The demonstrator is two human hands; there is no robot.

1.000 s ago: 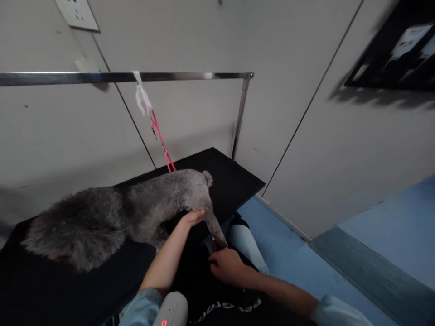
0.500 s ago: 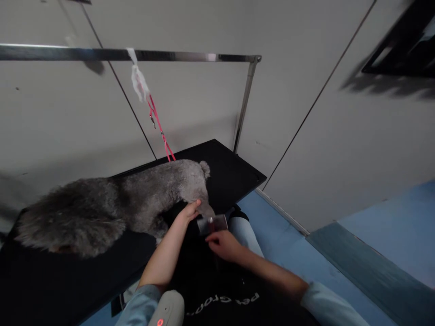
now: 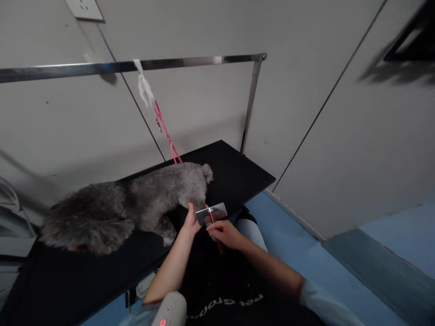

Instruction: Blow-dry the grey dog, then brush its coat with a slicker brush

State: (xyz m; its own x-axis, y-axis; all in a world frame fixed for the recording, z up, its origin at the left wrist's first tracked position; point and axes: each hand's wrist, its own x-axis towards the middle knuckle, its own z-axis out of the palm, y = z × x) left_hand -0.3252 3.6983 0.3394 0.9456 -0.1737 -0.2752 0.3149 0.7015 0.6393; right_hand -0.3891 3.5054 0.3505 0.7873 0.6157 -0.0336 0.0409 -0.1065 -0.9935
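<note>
A grey curly-coated dog (image 3: 136, 206) stands on a black grooming table (image 3: 234, 170), tied by a pink leash (image 3: 166, 136) to a steel bar overhead. My left hand (image 3: 190, 222) is closed round the dog's hind leg near its rump. My right hand (image 3: 224, 233) grips the red handle of a slicker brush (image 3: 211, 213), whose flat metal head is raised against the leg, right beside my left thumb.
A steel overhead bar (image 3: 190, 62) and its upright post (image 3: 249, 106) frame the table against a grey wall. A white device with a red light (image 3: 169, 312) hangs at my chest. Blue floor (image 3: 306, 253) lies to the right. A white appliance sits at far left.
My right hand has risen from the dog's lower leg, bringing the brush head up to the thigh. My left hand stays on the leg. The view has shifted slightly.
</note>
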